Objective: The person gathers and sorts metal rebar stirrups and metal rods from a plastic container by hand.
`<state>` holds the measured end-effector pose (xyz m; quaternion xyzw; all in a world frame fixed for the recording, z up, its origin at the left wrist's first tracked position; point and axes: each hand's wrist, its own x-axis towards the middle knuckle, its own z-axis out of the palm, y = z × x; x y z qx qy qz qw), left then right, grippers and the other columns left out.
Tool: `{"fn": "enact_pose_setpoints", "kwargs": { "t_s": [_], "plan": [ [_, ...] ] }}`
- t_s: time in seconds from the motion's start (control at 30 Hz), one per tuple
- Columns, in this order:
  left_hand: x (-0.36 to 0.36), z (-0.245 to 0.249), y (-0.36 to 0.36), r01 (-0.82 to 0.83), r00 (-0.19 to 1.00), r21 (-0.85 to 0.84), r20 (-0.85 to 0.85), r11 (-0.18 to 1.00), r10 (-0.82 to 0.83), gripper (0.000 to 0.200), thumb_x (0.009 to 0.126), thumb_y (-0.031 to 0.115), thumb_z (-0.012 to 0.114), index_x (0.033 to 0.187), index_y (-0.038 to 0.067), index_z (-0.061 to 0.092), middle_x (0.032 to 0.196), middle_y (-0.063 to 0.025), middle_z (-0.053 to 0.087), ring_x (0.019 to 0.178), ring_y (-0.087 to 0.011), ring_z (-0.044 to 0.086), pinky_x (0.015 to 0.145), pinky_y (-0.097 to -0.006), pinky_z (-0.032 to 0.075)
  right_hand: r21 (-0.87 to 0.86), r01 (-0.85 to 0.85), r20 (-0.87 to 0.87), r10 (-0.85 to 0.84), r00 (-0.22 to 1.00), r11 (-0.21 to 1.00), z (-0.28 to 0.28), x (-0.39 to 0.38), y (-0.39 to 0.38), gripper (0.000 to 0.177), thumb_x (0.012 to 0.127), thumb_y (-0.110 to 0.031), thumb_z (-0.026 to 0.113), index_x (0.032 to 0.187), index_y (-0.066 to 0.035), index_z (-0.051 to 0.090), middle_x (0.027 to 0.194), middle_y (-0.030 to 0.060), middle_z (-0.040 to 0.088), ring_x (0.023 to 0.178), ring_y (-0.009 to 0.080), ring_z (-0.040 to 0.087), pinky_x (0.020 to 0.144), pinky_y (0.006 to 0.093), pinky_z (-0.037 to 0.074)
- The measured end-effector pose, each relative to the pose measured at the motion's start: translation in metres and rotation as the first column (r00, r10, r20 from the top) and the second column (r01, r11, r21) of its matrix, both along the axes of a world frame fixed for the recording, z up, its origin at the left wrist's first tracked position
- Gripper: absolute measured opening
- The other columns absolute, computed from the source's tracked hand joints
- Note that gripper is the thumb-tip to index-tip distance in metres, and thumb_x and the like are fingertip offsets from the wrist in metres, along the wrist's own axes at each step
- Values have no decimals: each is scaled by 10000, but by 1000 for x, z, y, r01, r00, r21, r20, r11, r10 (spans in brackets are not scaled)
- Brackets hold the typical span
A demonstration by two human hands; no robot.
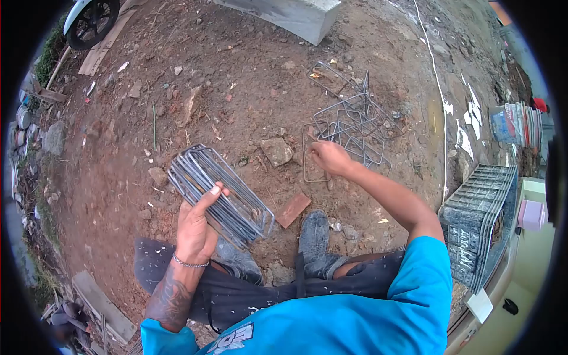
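Note:
My left hand [198, 228] is closed round a bundle of bent rebar stirrups [219, 189], rectangular grey steel loops stacked together, with the thumb across the top. Over on the right, my right hand [330, 157] has its fingers curled at the edge of a loose pile of rebar stirrups [355, 118] on the dirt. One rectangular stirrup [305, 168] stands out at the pile's near left side, its upper edge passing by my right fingers. They look pinched on that stirrup's wire, though the fingertips are partly hidden.
A broken brick [293, 210] lies ahead of my shoes [316, 236]. Stones [276, 151] dot the dirt. A concrete block [296, 15] lies at the top, a motorcycle wheel [92, 23] at upper left. Stacked black crates [476, 219] stand on the right, beside a white cord [439, 89]. Another person [71, 322] is at lower left.

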<state>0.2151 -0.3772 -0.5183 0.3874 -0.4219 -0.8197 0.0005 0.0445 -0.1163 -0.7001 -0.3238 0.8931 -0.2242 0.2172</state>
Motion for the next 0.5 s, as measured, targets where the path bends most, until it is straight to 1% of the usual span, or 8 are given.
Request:
{"fn": "enact_pose_setpoints", "kwargs": {
  "t_s": [0.03,0.07,0.1,0.17,0.27,0.3,0.4,0.5],
  "plan": [
    [1,0,0,-4,1000,3,8,1000,4,186,818,65,618,989,3,577,892,-51,620,835,-144,610,740,-295,515,107,5,-11,-4,1000,994,-12,-1,19,214,764,-174,591,921,-28,603,829,155,614,806,340,603,700,425,485],
    [1,4,1,-13,1000,20,27,1000,12,187,808,38,626,984,9,571,910,-52,614,864,-151,594,754,-284,492,239,65,6,-68,998,969,-5,1,32,278,796,-235,564,990,-36,578,949,150,603,904,323,583,768,441,469],
    [2,4,0,-15,999,28,35,999,14,187,808,38,626,984,9,571,910,-52,614,864,-151,594,754,-284,492,248,60,14,-66,998,967,-11,7,47,278,796,-235,564,990,-36,578,949,150,603,904,323,583,768,441,469],
    [2,4,0,9,998,11,54,1000,-10,187,807,41,625,982,6,572,900,-53,615,846,-149,598,739,-276,495,335,190,-351,-64,934,923,-25,20,79,401,816,-326,572,1073,-23,520,1033,142,563,998,305,525,854,424,413],
    [3,3,-2,23,998,12,61,1000,-23,180,809,48,623,975,2,573,888,-57,616,839,-148,600,733,-271,494,209,290,-474,-162,865,934,-26,26,99,481,834,-385,559,1127,-14,470,1053,133,539,1042,286,478,891,405,360],
    [5,2,-1,37,997,19,72,999,-38,178,809,49,622,973,2,573,885,-58,616,839,-148,600,732,-270,493,215,284,-471,-156,868,934,-32,23,110,481,834,-385,559,1127,-14,470,1053,133,539,1042,286,478,891,405,360],
    [5,5,-1,49,995,41,80,998,-52,173,809,43,619,971,2,575,875,-57,614,834,-146,600,731,-269,493,501,31,-187,73,980,865,-27,6,125,370,843,-354,552,1055,-53,517,1031,124,545,991,272,499,845,400,370],
    [7,4,-1,6,999,50,46,999,-8,172,810,36,615,973,1,573,869,-62,616,834,-147,601,735,-271,494,409,-86,-1,94,996,909,-18,10,120,291,836,-342,563,972,-85,546,995,114,556,970,264,502,833,395,373]
  ]
}}
